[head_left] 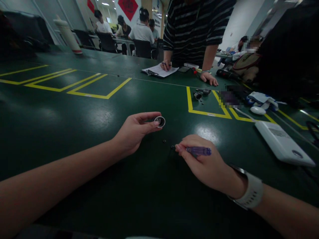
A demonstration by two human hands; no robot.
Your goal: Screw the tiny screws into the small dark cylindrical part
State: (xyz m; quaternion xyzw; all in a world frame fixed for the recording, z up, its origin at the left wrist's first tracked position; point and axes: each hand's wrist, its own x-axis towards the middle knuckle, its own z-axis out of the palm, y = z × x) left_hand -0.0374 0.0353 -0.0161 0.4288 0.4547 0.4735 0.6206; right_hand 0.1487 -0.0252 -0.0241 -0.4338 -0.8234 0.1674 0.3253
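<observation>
Gripping a small round metal cup point(159, 122) btwn thumb & fingers, L hand point(133, 132) is above the green table point(139, 192), cup's open end facing the wearer. R hand point(201, 159), at cup's 4 o'clock, has thumb & fingers pinched narrow on a purple-handled tool point(199, 151); 1 tiny dark part point(172, 147) at its tip, cup's 5 o'clock. Can't tell if tip & part touch. 1 small nut-like pc point(164, 141) lies at cup's 6 o'clock, apart from both hands. Cup's 2 o'clock: yellow-taped box point(210, 115) w/ metal parts point(198, 96) inside. R hand's 3 o'clock: wht device point(284, 142). Cup's 12 o'clock, across table: clipboard w/ papers point(160, 70), another person's hand point(166, 65) on it w/ a pen; that person's other hand point(209, 79) flat on table at clipboard's 3 o'clock.
</observation>
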